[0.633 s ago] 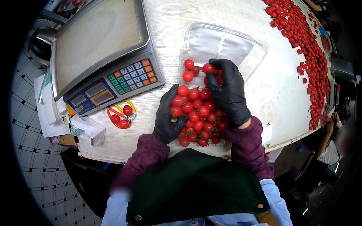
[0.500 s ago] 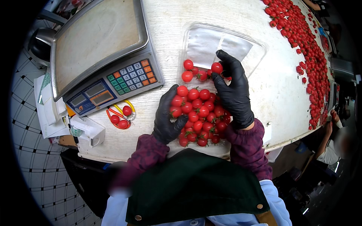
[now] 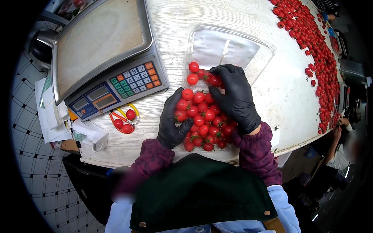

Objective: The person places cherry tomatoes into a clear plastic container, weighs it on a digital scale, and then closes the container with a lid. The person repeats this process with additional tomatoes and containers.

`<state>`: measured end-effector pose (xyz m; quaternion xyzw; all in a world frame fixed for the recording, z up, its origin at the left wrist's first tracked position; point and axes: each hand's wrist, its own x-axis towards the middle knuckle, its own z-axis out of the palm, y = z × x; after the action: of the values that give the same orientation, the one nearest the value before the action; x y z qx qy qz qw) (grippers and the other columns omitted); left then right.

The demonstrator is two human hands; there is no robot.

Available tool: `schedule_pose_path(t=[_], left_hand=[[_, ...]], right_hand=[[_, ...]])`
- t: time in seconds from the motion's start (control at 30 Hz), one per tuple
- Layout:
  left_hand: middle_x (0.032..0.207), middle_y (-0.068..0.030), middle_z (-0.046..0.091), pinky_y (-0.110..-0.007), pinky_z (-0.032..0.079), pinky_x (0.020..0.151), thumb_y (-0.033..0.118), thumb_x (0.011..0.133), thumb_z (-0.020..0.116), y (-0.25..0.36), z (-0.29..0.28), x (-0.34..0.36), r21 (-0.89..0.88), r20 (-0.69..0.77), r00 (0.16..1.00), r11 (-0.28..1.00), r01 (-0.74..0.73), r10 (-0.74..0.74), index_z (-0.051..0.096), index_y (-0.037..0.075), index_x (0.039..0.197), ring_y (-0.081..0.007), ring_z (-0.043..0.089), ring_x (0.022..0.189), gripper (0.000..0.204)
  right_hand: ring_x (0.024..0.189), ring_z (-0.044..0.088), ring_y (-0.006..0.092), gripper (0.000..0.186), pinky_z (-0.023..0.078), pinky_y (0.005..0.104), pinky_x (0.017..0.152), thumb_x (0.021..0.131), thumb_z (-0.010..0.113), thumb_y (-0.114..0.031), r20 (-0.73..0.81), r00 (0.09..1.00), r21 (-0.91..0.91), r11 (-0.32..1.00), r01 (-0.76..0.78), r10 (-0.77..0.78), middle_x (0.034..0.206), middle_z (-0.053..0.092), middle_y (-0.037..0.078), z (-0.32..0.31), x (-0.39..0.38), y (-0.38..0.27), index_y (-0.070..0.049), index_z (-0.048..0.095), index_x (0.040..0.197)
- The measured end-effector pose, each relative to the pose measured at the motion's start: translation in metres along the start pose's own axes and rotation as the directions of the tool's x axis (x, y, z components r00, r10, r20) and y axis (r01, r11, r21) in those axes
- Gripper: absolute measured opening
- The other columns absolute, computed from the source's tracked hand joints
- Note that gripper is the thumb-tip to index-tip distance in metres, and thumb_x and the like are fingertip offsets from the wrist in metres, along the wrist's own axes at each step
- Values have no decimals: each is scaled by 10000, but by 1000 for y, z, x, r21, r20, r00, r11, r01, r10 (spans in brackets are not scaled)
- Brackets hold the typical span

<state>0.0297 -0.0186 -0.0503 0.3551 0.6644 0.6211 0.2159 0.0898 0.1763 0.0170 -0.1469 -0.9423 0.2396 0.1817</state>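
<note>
Black-gloved, my left hand [image 3: 172,122] curves around the left side of a clear plastic box, its thumb lying over the tomatoes at the edge. Red cherry tomatoes [image 3: 203,120] with green stems fill that box in front of me. My right hand [image 3: 235,99], also gloved in black, reaches over the box's far right part. Its fingers are closed around a cherry tomato [image 3: 215,80], partly hidden by the glove. Just beyond lies the clear lid [image 3: 254,64], hinged side toward me, with a white pad [image 3: 210,48] and several tomatoes at its near left.
A weighing scale [image 3: 105,50] stands at the left. Below it lie orange-and-yellow-handled scissors [image 3: 132,107] with 3 tomatoes. A long heap of cherry tomatoes [image 3: 311,58] runs along the table's right side. Other people's arms [image 3: 338,136] show at the far right.
My right hand has moved a little left and toward me, and its fingers have curled down over the tomatoes. The left hand has stayed in place.
</note>
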Motion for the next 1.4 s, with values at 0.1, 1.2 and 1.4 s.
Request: schedule_pose_path(t=[0.1, 1.2, 1.4], left_hand=[[1292, -234, 412, -416, 368, 985, 191, 795, 622, -1, 1, 1, -2, 1, 1000, 1000, -23, 23, 318, -23, 1338, -353, 444, 1182, 658], [1275, -148, 448, -366, 344, 1009, 217, 833, 604, 4, 8, -2, -9, -66, 998, 1000, 2, -3, 359, 16, 1319, -256, 437, 1189, 580], [1267, -153, 459, -360, 357, 1002, 167, 836, 613, 1, 9, -3, 10, -88, 996, 1000, -24, 25, 370, 10, 1307, -251, 454, 1173, 552]], right_hand=[[750, 528, 306, 208, 418, 405, 639, 656, 631, -96, 85, 994, -73, 995, 74, -67, 837, 562, 104, 9, 11, -5, -67, 587, 857], [693, 551, 106, 301, 442, 236, 627, 871, 598, -201, 294, 808, 946, -34, -323, 510, 821, 612, 50, -41, -37, -4, 24, 568, 1068], [589, 468, 85, 400, 371, 206, 527, 903, 528, -369, 285, 789, 899, 133, -416, 544, 740, 554, 15, -45, -82, 11, 6, 589, 1027]])
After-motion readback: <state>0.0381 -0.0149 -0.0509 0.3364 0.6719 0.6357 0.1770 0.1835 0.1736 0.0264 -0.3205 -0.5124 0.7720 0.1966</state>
